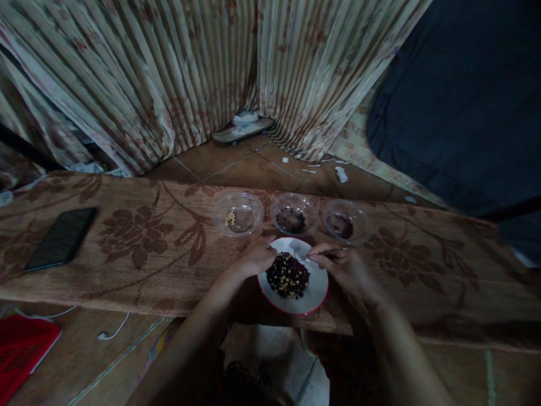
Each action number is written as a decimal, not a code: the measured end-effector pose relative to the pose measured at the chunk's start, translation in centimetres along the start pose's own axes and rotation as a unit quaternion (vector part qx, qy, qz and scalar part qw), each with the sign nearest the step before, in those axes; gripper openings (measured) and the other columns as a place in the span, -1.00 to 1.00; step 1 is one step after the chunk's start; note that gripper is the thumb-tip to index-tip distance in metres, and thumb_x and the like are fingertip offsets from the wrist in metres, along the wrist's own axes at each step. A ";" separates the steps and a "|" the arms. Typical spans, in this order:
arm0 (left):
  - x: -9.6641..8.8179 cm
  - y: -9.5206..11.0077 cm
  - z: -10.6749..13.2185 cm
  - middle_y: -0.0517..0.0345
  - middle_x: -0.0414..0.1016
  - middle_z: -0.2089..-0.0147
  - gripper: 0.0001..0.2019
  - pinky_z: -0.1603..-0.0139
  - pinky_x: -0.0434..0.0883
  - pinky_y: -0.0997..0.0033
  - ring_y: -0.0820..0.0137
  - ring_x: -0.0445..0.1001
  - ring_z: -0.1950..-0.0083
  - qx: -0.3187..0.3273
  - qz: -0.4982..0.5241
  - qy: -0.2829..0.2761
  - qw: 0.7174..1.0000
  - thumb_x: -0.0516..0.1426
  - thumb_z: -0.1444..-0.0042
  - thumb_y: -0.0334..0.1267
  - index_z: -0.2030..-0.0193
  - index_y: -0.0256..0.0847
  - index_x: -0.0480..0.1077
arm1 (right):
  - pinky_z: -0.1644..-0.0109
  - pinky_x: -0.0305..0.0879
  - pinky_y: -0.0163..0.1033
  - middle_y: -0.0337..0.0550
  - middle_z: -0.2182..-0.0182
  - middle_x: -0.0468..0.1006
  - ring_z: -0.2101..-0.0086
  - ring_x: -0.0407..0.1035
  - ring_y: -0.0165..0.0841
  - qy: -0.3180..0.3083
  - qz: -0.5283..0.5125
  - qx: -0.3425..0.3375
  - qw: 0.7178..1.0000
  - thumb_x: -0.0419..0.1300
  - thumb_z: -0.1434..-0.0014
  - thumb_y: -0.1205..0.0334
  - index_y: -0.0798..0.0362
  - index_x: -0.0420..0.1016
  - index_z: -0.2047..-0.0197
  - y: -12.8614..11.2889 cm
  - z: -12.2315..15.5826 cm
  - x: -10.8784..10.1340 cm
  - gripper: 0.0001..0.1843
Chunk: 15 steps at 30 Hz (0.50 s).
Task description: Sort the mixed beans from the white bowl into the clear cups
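A white plate (pixel 316 293) with a red rim sits near the front edge of the cloth-covered bench. On it lies a heap of mixed beans (pixel 288 276), black, dark red and pale yellow. My left hand (pixel 258 258) grips the plate's upper left rim, its fingertips close to the heap. In my right hand (pixel 343 266) is a thin metal utensil that looks like a spoon (pixel 303 258); its tip is over the plate, right of the beans. Behind stand three clear plastic bowls: a left bowl (pixel 249 225) with yellow beans, a middle bowl (pixel 310 207) with black ones, a right bowl (pixel 357 220) with dark red ones.
A dark phone (pixel 61 238) lies on the patterned cloth (pixel 143 276) at the left. Beyond the bench, white litter (pixel 341 174) and a skateboard-like board (pixel 243 131) are on the tiled floor, before striped curtains (pixel 203 67). A red item (pixel 25 349) is at lower left.
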<state>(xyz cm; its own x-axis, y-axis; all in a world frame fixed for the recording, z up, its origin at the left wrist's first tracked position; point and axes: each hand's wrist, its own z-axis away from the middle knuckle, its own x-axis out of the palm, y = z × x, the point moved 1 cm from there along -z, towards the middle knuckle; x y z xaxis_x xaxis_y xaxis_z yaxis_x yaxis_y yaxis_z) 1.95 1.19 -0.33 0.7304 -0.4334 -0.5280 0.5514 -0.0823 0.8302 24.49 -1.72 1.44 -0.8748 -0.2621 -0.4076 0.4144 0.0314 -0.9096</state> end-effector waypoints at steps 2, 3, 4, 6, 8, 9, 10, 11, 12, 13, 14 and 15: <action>0.0 0.0 0.0 0.00 0.54 0.05 -0.69 -0.05 0.40 0.26 0.27 0.50 0.06 -0.006 0.001 0.005 1.000 -0.02 -0.08 -0.44 0.07 -0.26 0.43 | 0.40 0.31 -0.32 -0.19 0.42 0.57 0.42 0.41 -0.36 0.006 0.000 0.000 1.000 0.25 -0.12 0.01 0.04 0.58 0.34 0.2 0.0 -0.1 -0.74; 0.0 0.0 0.0 -0.01 0.54 0.05 -0.69 -0.06 0.40 0.26 0.26 0.50 0.06 -0.007 0.001 0.006 1.000 -0.02 -0.08 -0.43 0.08 -0.26 0.44 | 0.40 0.31 -0.32 -0.18 0.41 0.58 0.41 0.41 -0.35 0.009 -0.003 -0.002 1.000 0.25 -0.12 0.01 0.04 0.58 0.34 0.2 0.0 -0.1 -0.74; 0.0 0.0 0.0 -0.01 0.54 0.05 -0.70 -0.07 0.39 0.24 0.25 0.50 0.05 -0.006 0.000 0.007 1.000 -0.02 -0.08 -0.43 0.09 -0.26 0.44 | 0.39 0.32 -0.32 -0.17 0.40 0.58 0.41 0.41 -0.35 0.012 -0.007 -0.004 1.000 0.26 -0.12 0.01 0.04 0.58 0.34 0.2 0.0 -0.2 -0.74; 0.1 -0.1 0.0 -0.01 0.55 0.06 -0.70 -0.09 0.38 0.22 0.23 0.49 0.04 -0.004 -0.007 0.011 1.000 -0.02 -0.09 -0.43 0.10 -0.24 0.44 | 0.38 0.33 -0.31 -0.16 0.39 0.59 0.40 0.42 -0.34 0.024 -0.019 -0.014 0.999 0.27 -0.11 0.02 0.05 0.59 0.34 0.0 0.0 -0.4 -0.75; 0.1 -0.2 0.0 -0.02 0.55 0.06 -0.71 -0.10 0.38 0.22 0.22 0.49 0.03 -0.010 -0.014 0.017 1.000 -0.01 -0.08 -0.43 0.11 -0.23 0.45 | 0.35 0.35 -0.31 -0.15 0.39 0.60 0.39 0.43 -0.34 0.046 -0.038 -0.029 0.998 0.29 -0.10 0.04 0.05 0.59 0.33 -0.4 0.1 -0.6 -0.76; 0.1 -0.2 -0.1 -0.03 0.54 0.05 -0.71 -0.10 0.38 0.22 0.22 0.48 0.02 -0.015 -0.017 0.020 1.000 -0.01 -0.08 -0.43 0.11 -0.22 0.45 | 0.34 0.36 -0.30 -0.15 0.40 0.60 0.39 0.43 -0.35 0.058 -0.047 -0.036 0.997 0.29 -0.09 0.05 0.05 0.59 0.33 -0.7 0.2 -0.7 -0.77; 0.1 -0.2 -0.1 -0.04 0.54 0.04 -0.71 -0.10 0.38 0.22 0.21 0.48 0.01 -0.020 -0.020 0.021 0.999 0.00 -0.08 -0.42 0.11 -0.22 0.45 | 0.34 0.36 -0.30 -0.14 0.40 0.60 0.41 0.42 -0.35 0.069 -0.052 -0.040 0.995 0.30 -0.09 0.06 0.05 0.60 0.33 -1.1 0.2 -0.9 -0.78; 0.1 -0.3 0.0 -0.05 0.54 0.04 -0.71 -0.11 0.37 0.20 0.20 0.48 0.00 -0.026 -0.022 0.024 0.999 0.00 -0.08 -0.42 0.11 -0.22 0.44 | 0.36 0.36 -0.30 -0.15 0.42 0.59 0.43 0.41 -0.37 0.083 -0.056 -0.044 0.994 0.30 -0.08 0.07 0.05 0.60 0.34 -1.4 0.3 -1.2 -0.78; 0.1 -0.3 0.0 -0.04 0.53 0.03 -0.71 -0.12 0.37 0.19 0.20 0.48 -0.02 -0.028 -0.025 0.023 0.999 0.00 -0.08 -0.42 0.10 -0.22 0.44 | 0.38 0.36 -0.30 -0.16 0.45 0.58 0.46 0.40 -0.38 0.098 -0.058 -0.048 0.992 0.30 -0.08 0.07 0.05 0.60 0.35 -1.7 0.4 -1.7 -0.79; 0.1 -0.3 0.0 -0.04 0.53 0.03 -0.72 -0.11 0.37 0.18 0.19 0.48 -0.02 -0.034 -0.028 0.024 0.999 -0.01 -0.09 -0.40 0.10 -0.22 0.44 | 0.41 0.35 -0.31 -0.17 0.48 0.57 0.49 0.38 -0.39 0.118 -0.058 -0.052 0.990 0.31 -0.07 0.07 0.05 0.59 0.37 -1.9 0.5 -2.2 -0.79; 0.0 -0.4 0.1 -0.05 0.53 0.03 -0.71 -0.10 0.38 0.19 0.19 0.48 -0.02 -0.038 -0.030 0.028 0.998 -0.01 -0.10 -0.38 0.09 -0.22 0.43 | 0.43 0.34 -0.32 -0.19 0.51 0.55 0.51 0.37 -0.40 0.144 -0.054 -0.057 0.987 0.31 -0.06 0.07 0.05 0.59 0.38 -2.1 0.6 -2.8 -0.79; 0.0 -0.4 0.1 -0.06 0.53 0.04 -0.71 -0.10 0.38 0.19 0.19 0.48 -0.02 -0.039 -0.031 0.028 0.998 -0.01 -0.10 -0.38 0.07 -0.23 0.43 | 0.44 0.33 -0.32 -0.20 0.52 0.53 0.51 0.37 -0.40 0.177 -0.049 -0.064 0.981 0.32 -0.05 0.08 0.05 0.58 0.39 -2.0 0.6 -3.6 -0.80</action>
<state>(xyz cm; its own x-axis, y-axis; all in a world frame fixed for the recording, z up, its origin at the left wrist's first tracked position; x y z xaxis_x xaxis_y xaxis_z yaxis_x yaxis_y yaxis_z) 1.74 1.10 -0.65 0.7147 -0.3782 -0.5884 0.6239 -0.0356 0.7807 26.98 -1.44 4.82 -0.9506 0.0811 -0.2997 0.3089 0.1494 -0.9393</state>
